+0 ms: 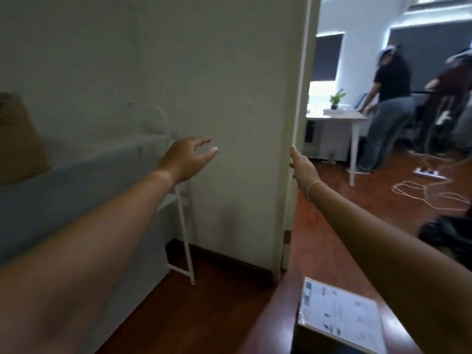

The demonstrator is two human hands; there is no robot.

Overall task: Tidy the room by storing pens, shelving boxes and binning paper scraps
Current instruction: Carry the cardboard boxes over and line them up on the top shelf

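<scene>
The floor point(212, 310) is reddish-brown wood, the wall point(178, 60) pale grey-green, the shelf frame point(185, 241) white, the box point(20, 139) brown.

No text, label, brand or number is coming through legibly anywhere in this view. The printed sheet point(342, 316) lying at the lower right is showing rows of small marks and tiny pictures (all too blurred to make out as words or figures). The cardboard box point(18, 139) at the left edge is showing no readable print either.
</scene>
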